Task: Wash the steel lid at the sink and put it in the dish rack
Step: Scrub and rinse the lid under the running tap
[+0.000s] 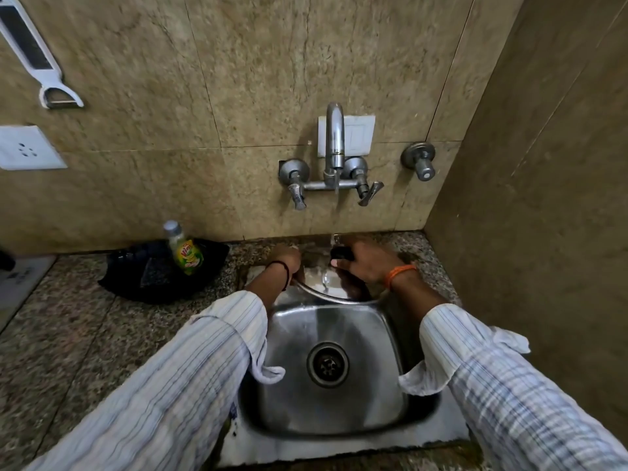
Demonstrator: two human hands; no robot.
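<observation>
The round steel lid (326, 287) is held over the far edge of the steel sink (373, 385), under a thin stream of water from the wall tap (334, 147). My left hand (289, 261) grips the lid's left rim. My right hand (367, 263) is on its right side, fingers closed around the black knob (341, 254) of the lid. Much of the lid is hidden by my hands. No dish rack is in view.
A black holder (142, 277) with a dish-soap bottle (185, 251) sits on the granite counter (68, 334) left of the sink. A tiled side wall (543, 198) stands close on the right. A peeler (51, 86) and a socket (27, 147) are on the back wall.
</observation>
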